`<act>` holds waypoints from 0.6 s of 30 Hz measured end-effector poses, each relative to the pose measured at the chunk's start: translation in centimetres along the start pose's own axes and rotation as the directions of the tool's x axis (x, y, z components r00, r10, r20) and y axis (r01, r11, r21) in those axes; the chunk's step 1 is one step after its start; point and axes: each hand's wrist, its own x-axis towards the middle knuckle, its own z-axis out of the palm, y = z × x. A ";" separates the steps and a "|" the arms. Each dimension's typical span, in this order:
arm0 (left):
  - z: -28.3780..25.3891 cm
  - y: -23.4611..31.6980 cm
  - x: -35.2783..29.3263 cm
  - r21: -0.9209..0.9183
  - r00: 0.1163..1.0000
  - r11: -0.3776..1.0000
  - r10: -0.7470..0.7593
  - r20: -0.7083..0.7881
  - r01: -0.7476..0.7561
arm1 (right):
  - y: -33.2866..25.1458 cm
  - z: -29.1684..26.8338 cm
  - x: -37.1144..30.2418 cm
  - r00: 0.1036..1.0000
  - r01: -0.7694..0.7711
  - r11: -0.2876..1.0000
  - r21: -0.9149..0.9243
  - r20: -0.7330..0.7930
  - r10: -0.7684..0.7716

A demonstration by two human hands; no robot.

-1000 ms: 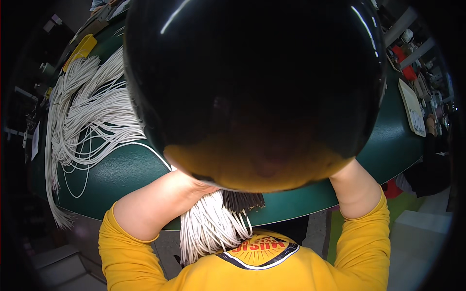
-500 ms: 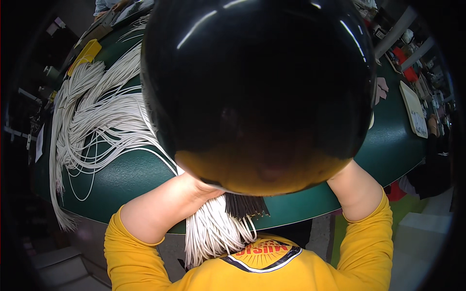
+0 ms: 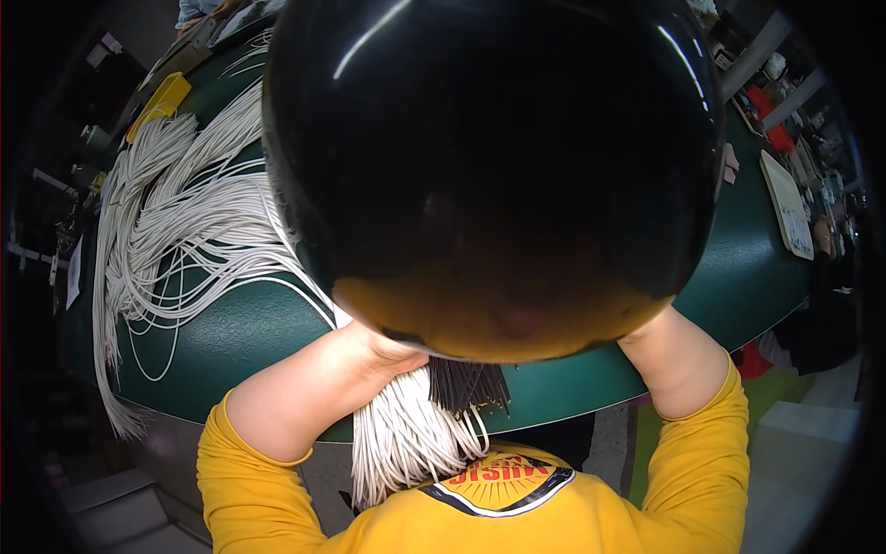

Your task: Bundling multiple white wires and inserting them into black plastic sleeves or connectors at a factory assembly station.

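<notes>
A large glossy black dome (image 3: 498, 185) fills the middle of the view and hides most of both hands. Below its lower left edge the heel of my left hand (image 3: 397, 354) shows, its fingers out of sight. That hand lies over a thick bundle of white wires (image 3: 401, 434), whose ends hang past the table's near edge toward my body. Beside them, under the dome, stick out the ends of a bundle of black wires (image 3: 468, 386). My right forearm (image 3: 678, 365) runs up under the dome's right side, with the hand itself covered.
Long white wires (image 3: 203, 226) spread over the left of the green table (image 3: 249, 323), some hanging off its edge. A yellow bin (image 3: 164, 103) stands behind them. At the right lie a pale tray (image 3: 786, 205) and a pink piece (image 3: 731, 163). Part of another person (image 3: 196, 11) shows far left.
The black dome has shifted up slightly and looks a little wider, covering more of the pink piece. My forearms and the wires have hardly moved.
</notes>
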 end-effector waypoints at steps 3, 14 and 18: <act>-0.3 -0.2 0.0 0.011 0.999 1.000 0.029 0.028 -0.029 | -0.5 0.0 -0.1 0.999 -0.031 0.985 0.170 -0.003 0.032; -0.5 -0.3 0.3 -0.006 0.997 1.000 0.028 0.068 -0.027 | -0.9 0.8 0.2 0.987 -0.157 0.944 -0.290 -0.018 0.159; -0.2 -0.1 0.1 0.010 0.997 0.999 0.042 0.068 -0.043 | 0.1 0.8 0.1 0.996 -0.092 0.987 -0.134 0.005 0.094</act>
